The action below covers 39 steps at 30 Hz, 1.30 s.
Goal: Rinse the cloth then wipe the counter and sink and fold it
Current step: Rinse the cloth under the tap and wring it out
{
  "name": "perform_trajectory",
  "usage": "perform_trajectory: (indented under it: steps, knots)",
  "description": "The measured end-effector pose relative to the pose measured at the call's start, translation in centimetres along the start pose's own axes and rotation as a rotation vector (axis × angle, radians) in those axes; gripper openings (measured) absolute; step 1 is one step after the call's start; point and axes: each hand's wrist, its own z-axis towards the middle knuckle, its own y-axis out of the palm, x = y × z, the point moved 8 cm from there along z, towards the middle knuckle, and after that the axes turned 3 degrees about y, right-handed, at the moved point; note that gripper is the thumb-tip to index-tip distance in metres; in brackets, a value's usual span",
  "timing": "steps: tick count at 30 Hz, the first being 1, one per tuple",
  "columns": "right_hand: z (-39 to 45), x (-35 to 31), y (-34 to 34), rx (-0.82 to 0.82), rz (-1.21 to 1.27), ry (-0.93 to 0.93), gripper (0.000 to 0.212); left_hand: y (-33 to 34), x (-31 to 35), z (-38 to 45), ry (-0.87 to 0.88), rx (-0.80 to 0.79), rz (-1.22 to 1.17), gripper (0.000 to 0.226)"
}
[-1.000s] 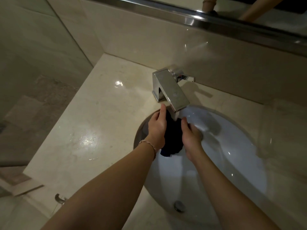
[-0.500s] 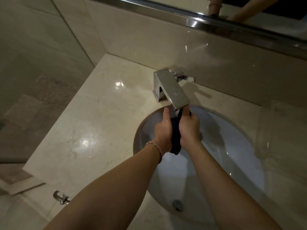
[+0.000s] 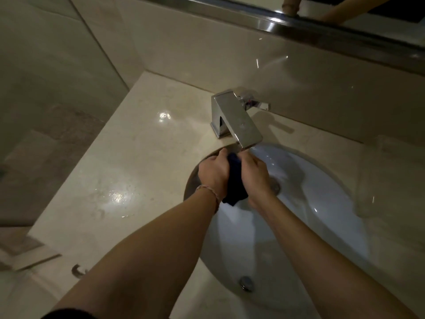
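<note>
Compared with half a second ago: hands lowered slightly from the spout and drawn closer together; more cloth bunched between them, less hanging below. Compared with one second ago: hands no longer apart with the cloth spread open between them.

Left hand [image 3: 212, 172] curled round the left side of the dark blue cloth [image 3: 234, 180]. Right hand [image 3: 254, 173] curled round its right side, pressed against the left hand with the cloth squeezed between. Cord bracelet [image 3: 210, 192] on the left wrist.

Cloth held over the white sink [image 3: 322, 203], at the bowl's 11 o'clock edge, just below the tip of the chrome faucet [image 3: 234, 118]. Lower corner of the cloth hanging free toward 6 o'clock. Drain [image 3: 246, 282] at the bowl's 6 o'clock. Wet patches on the counter [image 3: 119, 180] at 9 o'clock of the hands.

No brands, labels or readable writing visible.
</note>
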Motion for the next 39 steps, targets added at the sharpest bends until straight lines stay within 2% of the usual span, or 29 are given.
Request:
perform_trajectory:
  steps: [3, 6, 8, 9, 11, 13, 16, 18, 22, 26, 29, 31, 34, 37, 39]
  knots:
    - [1.7, -0.7, -0.4, 0.17, -0.083, -0.098, 0.029, 0.5, 0.3, -1.9, -0.086, 0.015, 0.03, 0.047]
    - [4.1, -1.7, -2.3, 0.295, -0.227, -0.113, 0.033, 2.1, 0.6, -3.3, -0.089, -0.065, 0.007, 0.052]
    - [5.4, -0.8, -2.7, 0.258, -0.137, -0.067, 0.03, 2.4, 1.1, -3.2, -0.056, -0.081, -0.001, 0.052]
    - [5.6, 0.4, -1.6, 0.167, -0.072, -0.015, 0.029, 2.1, 1.4, -3.0, -0.067, -0.059, -0.016, 0.055]
    - [4.8, 3.7, 0.9, -0.067, 0.051, 0.123, 0.046, 1.6, 1.9, -2.3, -0.088, -0.02, -0.055, 0.061]
    - [4.1, 5.8, 1.8, -0.146, 0.096, 0.122, 0.064, 1.9, 2.1, -2.0, -0.109, -0.058, -0.093, 0.057]
    - [3.4, 4.5, -0.2, 0.032, 0.13, -0.009, 0.048, 2.5, 1.7, -2.9, -0.083, -0.164, -0.119, 0.037]
    - [3.0, 3.0, -1.2, 0.134, 0.113, -0.063, 0.04, 2.8, 0.9, -3.6, -0.062, -0.221, -0.082, 0.032]
    - [1.5, 0.8, -2.5, 0.218, -0.035, -0.143, 0.037, 2.2, 0.1, -3.2, -0.071, -0.152, -0.158, 0.036]
    - [0.0, 0.7, -1.6, 0.227, -0.057, -0.224, 0.037, 1.1, 0.3, -2.3, 0.027, -0.019, -0.146, 0.046]
    - [0.2, 0.0, -0.8, 0.242, -0.054, -0.276, 0.03, 1.7, -0.3, -3.1, -0.08, -0.072, -0.272, 0.043]
    - [2.5, -0.8, -1.3, 0.235, -0.103, -0.25, 0.022, 2.7, -1.4, -3.9, -0.165, -0.136, -0.297, 0.048]
    - [5.4, -1.4, -2.0, 0.226, -0.254, -0.175, 0.025, 3.7, -2.0, -4.6, -0.21, -0.158, -0.318, 0.045]
    - [4.0, -0.2, -1.5, 0.262, -0.132, -0.129, 0.033, 2.3, -1.1, -3.5, -0.245, -0.006, -0.353, 0.043]
    - [1.6, 1.0, -0.4, 0.208, -0.067, -0.126, 0.041, 1.3, -0.3, -1.9, -0.215, 0.043, -0.346, 0.04]
